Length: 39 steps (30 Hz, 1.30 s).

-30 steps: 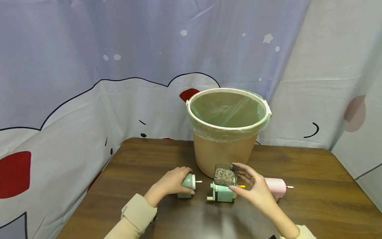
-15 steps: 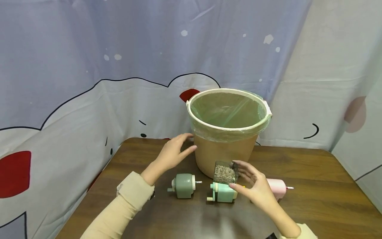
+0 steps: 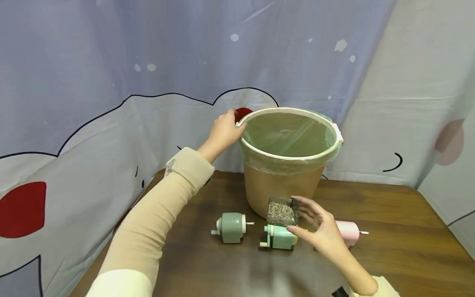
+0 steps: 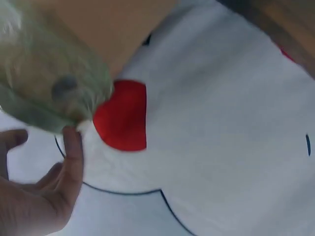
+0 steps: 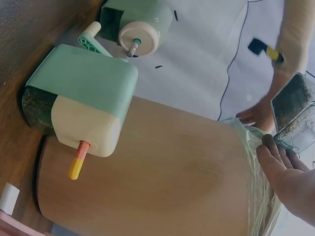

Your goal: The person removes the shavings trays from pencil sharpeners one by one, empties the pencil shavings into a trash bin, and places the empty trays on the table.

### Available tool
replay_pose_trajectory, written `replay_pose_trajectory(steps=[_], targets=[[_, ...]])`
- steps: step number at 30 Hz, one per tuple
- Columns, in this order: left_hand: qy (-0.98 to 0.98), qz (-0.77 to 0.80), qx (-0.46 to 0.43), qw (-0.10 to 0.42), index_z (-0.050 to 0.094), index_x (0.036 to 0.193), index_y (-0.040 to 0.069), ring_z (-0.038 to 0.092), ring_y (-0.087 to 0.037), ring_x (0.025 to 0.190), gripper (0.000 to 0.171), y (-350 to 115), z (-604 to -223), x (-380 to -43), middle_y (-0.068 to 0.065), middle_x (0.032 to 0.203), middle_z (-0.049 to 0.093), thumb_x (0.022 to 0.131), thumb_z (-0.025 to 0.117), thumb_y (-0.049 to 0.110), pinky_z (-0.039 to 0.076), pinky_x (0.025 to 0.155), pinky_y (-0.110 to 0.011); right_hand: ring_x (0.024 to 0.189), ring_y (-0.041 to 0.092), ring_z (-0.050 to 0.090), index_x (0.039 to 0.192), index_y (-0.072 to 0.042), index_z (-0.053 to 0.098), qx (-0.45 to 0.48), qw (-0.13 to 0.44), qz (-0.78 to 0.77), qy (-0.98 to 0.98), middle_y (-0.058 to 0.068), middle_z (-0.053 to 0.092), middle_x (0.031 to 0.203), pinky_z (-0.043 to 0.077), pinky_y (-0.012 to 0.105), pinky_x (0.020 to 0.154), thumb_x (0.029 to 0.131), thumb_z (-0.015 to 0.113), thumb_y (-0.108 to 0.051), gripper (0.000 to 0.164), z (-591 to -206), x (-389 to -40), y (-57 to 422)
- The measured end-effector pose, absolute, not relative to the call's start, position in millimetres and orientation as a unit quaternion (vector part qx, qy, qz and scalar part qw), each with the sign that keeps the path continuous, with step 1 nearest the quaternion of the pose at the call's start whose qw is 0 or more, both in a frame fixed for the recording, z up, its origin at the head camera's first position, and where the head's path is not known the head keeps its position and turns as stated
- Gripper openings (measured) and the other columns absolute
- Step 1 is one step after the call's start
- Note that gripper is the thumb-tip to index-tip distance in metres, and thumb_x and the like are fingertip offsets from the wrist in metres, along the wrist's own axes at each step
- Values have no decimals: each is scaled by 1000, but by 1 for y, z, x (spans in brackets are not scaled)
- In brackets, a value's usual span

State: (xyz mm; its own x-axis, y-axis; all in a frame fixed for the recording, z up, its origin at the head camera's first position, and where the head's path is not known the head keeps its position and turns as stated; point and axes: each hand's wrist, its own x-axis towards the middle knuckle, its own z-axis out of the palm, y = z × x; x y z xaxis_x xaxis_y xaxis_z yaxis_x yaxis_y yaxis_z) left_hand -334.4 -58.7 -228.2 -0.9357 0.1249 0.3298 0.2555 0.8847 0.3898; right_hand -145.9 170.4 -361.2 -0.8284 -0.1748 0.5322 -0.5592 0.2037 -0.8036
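My left hand [image 3: 225, 131] is at the left rim of a tan bin [image 3: 282, 187] lined with a green plastic bag [image 3: 289, 166]. In the left wrist view, its fingers [image 4: 73, 147] are spread, one tip right at the bag's edge. My right hand [image 3: 322, 231] holds a clear shavings drawer [image 3: 281, 212] between thumb and fingers; pencil shavings show inside. Behind that drawer in the right wrist view lies the bin's bagged rim. Just below the drawer in the head view stands a mint crank pencil sharpener [image 3: 283, 238] with a yellow-tipped pencil [image 5: 78, 161] in it.
A darker green pencil sharpener [image 3: 231, 228] with a pencil in its front stands left of the mint one. To the right, partly behind my right hand, is a pink sharpener [image 3: 348, 232]. A patterned curtain [image 3: 178, 53] hangs behind the wooden table [image 3: 393, 222].
My left hand has let go of the darker green sharpener and risen up and away to the bin's left rim. The right hand keeps hold of the shavings drawer, slightly higher.
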Motion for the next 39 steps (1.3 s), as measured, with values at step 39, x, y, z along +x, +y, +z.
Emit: replay_pose_trajectory(steps=[39], targets=[[-974,-198,55,101,58,126,13,62,-31,109,36,-18,-249,-360,-11,120,64,99,35,20,52,85,-42,102,0,60,122,-11,58,245,153,634,-717,-11,65,111,45,9,89,81,64,11,47,-246,-193,200]])
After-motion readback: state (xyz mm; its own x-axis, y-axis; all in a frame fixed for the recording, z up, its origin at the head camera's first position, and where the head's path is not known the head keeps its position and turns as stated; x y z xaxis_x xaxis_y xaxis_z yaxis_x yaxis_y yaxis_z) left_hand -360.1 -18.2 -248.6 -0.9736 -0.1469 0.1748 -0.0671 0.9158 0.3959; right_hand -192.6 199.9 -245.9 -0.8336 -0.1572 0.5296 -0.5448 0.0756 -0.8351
